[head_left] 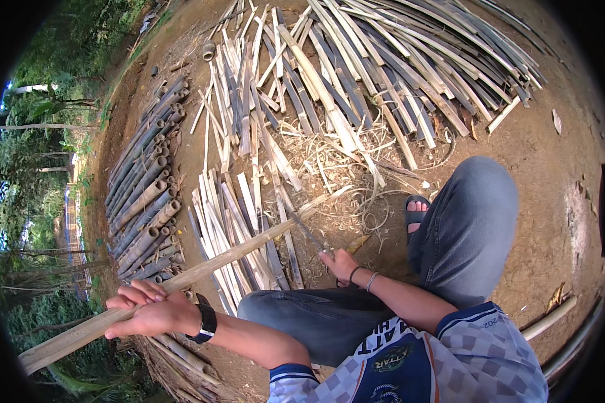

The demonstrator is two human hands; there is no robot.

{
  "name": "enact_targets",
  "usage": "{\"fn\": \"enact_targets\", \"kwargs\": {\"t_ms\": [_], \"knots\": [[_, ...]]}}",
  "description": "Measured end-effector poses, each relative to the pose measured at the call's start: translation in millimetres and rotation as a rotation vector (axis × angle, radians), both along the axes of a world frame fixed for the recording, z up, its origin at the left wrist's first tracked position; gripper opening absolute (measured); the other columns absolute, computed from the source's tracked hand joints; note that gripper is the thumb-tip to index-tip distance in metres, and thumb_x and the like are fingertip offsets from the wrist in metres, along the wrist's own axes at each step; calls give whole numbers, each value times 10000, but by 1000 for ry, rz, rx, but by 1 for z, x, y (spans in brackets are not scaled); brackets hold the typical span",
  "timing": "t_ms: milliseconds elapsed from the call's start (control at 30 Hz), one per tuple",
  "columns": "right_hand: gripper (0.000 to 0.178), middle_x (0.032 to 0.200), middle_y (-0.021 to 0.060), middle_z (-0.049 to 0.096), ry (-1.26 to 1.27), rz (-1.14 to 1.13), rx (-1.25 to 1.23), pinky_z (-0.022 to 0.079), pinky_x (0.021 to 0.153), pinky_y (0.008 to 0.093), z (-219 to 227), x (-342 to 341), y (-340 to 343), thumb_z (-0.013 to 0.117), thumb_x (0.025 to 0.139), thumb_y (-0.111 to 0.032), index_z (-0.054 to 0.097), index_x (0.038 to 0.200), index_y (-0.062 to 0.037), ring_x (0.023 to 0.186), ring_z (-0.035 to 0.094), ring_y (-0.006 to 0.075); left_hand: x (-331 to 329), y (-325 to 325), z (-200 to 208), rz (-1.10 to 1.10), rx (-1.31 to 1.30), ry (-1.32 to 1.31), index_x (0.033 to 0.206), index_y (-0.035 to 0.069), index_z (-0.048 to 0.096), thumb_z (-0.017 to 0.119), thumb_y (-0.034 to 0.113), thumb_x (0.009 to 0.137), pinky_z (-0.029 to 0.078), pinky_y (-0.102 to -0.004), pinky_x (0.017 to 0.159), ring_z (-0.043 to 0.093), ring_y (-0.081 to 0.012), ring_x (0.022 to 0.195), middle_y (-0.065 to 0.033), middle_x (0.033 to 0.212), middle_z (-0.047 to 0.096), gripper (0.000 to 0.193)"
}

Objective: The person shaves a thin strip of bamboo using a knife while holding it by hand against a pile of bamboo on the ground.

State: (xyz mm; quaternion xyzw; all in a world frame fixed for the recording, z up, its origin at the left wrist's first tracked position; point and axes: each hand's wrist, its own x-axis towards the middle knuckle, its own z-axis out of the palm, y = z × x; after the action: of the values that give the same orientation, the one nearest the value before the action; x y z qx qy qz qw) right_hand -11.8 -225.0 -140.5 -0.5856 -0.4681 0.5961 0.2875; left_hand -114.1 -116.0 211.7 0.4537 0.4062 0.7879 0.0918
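A long split bamboo strip [225,258] runs slantwise from the lower left up to the middle of the view. My left hand [144,310] is wrapped round its lower part, with the fingers curled over the top. In my right hand [341,264] is a knife [307,233], its handle mostly covered by my closed fingers. The thin dark blade points up and left and meets or crosses the strip near its far end; I cannot tell how deeply it touches. Curly bamboo shavings [329,161] lie on the ground just beyond that end.
Loose bamboo strips [410,67] spread across the far ground, with a smaller bundle [225,232] under the held strip. Round bamboo poles [144,181] are stacked at the left. My bent knee [477,201] and sandalled foot [417,208] are on the right. More poles [551,317] lie at lower right.
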Motion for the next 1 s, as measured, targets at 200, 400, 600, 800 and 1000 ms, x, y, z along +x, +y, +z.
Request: {"fn": "enact_targets", "kwargs": {"t_ms": [200,400,600,800,1000], "knots": [[599,655,228,609,78,-86,-78,484,629,464,9,-13,10,492,893,-545,616,867,41,657,630,382,1,6,3,-7,30,36,679,142,285,146,671,924,162,-180,309,208,-79,377,21,507,217,599],[601,656,237,609,189,2,126,486,623,451,61,0,14,495,900,-528,614,849,59,668,640,375,-4,5,-2,-1,15,30,675,143,281,142,667,926,172,-178,307,216,-77,375,20,511,221,597],[594,655,227,602,-33,-92,-273,489,627,451,-31,-2,3,500,894,-541,602,899,44,668,638,371,5,1,2,-34,12,56,671,142,286,136,657,932,173,-174,297,206,-78,368,21,506,229,596],[520,624,214,566,159,17,111,499,667,468,46,-8,7,492,921,-475,574,851,34,683,639,373,-2,6,-2,4,18,11,676,142,294,142,659,931,178,-174,297,208,-77,367,21,501,237,596],[612,734,243,601,-80,1,-374,469,717,472,-39,27,13,472,893,-566,588,853,33,763,613,409,7,6,2,-20,8,50,682,140,297,128,662,928,178,-171,297,210,-76,370,21,503,237,601]]}}
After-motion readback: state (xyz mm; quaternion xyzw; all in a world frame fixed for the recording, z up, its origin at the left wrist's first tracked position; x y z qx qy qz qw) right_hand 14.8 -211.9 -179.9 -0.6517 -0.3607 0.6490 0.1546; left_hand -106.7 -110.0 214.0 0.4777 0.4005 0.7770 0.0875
